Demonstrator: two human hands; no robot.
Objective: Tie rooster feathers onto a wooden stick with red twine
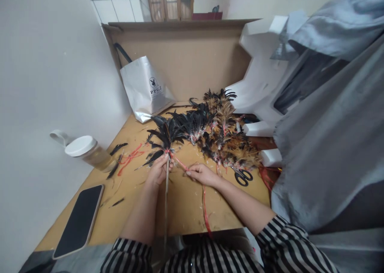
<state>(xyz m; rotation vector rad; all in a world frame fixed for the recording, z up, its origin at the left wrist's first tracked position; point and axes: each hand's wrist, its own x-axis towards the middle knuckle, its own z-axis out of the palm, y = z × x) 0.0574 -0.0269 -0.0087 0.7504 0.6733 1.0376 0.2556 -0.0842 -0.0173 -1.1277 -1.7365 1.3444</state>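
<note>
My left hand [161, 170] is closed around a thin stick [167, 193] just below a spray of black feathers [167, 133] at its top. Pink-red ribbon is wound where the feathers meet the stick. From there a taut length of the ribbon [181, 163] runs to my right hand [201, 174], which pinches it between thumb and fingers. The loose end of the ribbon hangs below that hand over the table's front edge. Behind my hands lie bunches of black feathers [195, 123] and brown feathers [240, 151], several tied with pink ribbon.
Black-handled scissors [243, 178] lie right of my right hand. On the left are a phone [79, 217], a lidded bottle [93, 155] and ribbon scraps [130, 159]. A silver bag [145, 89] stands behind. White foam [264, 73] and grey cloth [336, 125] border the right side.
</note>
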